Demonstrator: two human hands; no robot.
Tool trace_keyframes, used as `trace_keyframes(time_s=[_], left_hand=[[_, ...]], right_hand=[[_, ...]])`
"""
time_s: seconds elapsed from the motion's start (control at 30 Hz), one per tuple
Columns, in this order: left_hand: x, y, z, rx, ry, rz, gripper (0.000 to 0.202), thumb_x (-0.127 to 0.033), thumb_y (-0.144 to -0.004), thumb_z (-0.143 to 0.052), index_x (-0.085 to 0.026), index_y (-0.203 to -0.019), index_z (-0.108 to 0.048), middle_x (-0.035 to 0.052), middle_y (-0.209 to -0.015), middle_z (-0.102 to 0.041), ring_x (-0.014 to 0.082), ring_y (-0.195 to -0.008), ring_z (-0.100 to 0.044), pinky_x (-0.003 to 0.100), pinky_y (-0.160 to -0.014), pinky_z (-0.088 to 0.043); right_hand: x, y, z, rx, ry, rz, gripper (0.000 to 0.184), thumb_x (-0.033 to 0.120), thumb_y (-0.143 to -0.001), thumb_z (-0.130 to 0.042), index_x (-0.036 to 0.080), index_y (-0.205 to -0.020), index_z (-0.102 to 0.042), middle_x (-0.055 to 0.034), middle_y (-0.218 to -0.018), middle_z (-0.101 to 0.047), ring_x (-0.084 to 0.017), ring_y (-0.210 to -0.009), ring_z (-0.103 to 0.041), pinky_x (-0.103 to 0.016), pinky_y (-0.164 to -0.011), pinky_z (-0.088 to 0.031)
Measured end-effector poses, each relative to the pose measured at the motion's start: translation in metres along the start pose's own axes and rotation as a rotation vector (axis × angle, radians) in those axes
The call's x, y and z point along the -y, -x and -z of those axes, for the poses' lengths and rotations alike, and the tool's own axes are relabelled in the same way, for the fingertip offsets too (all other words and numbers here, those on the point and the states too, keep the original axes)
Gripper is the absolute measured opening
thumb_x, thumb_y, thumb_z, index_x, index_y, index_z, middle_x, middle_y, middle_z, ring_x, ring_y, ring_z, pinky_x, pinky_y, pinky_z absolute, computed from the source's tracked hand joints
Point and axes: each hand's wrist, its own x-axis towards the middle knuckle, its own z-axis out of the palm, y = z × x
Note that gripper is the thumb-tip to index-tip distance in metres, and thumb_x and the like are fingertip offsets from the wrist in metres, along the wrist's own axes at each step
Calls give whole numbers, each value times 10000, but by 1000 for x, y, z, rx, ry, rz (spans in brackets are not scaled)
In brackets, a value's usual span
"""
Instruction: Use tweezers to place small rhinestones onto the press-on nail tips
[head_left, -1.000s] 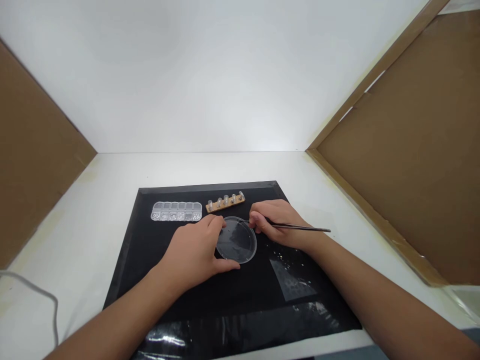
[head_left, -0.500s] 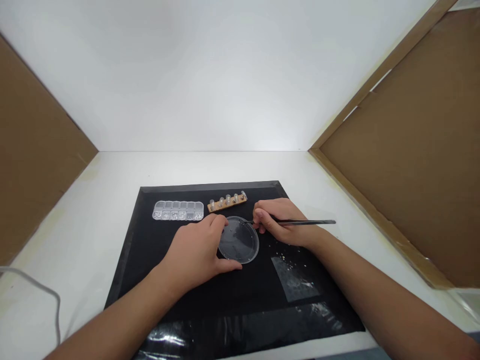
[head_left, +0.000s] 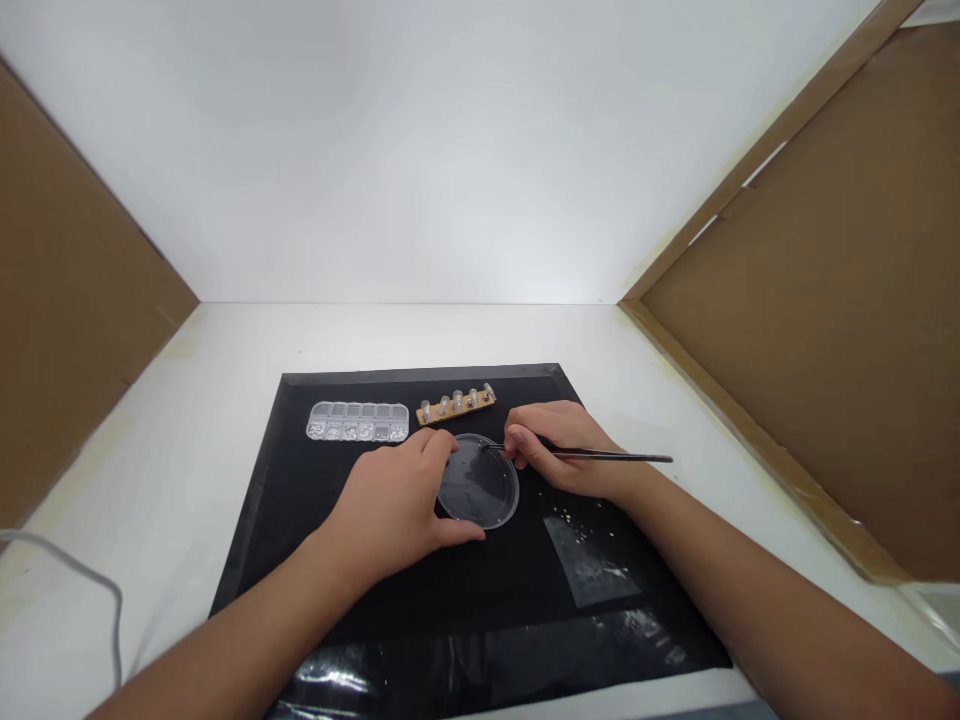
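My left hand curves around the left side of a clear round dish, thumb at its near edge and fingertips at its far left rim. A few tiny specks lie in the dish. In my right hand is a pair of slim dark tweezers, pinched between thumb and fingers. Their tips reach inside the dish near its far rim. Whether the tips hold anything is too small to tell.
Beyond the dish stands a wooden strip with several clear nail tips. A clear compartment case with small shiny pieces lies left. Pale bits and a clear film lie right on the black mat.
The outer end of the tweezers has dipped slightly, and their tips have shifted a little left in the dish. My left hand holds its position.
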Motion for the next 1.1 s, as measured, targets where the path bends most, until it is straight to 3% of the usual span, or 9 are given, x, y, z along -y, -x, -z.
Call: trace_keyframes(time_s=[0.7,1.1], left_hand=[[-1,0,0,9,-3,1,670,-635,-793,-851,-233,-1278,-621,91,-1332,-714,331,-1088,-752,440,-865,-627],[-2,-1,1,15,-7,9,675,-635,-790,-854,-240,-1284,-617,95,-1354,-707,339,-1108,-748,442,-885,-623]], right_hand=[[1,0,-2,-15,-7,-55,431,315,-1145,-388,204,-811,-636,-13,-669,-699,-147,-610,-663,-264,-607,-473],[-1,0,-2,-27,-151,-142,435,376,-1145,-397,204,-811,-614,-5,-685,-713,-126,-551,-699,-244,-560,-526]])
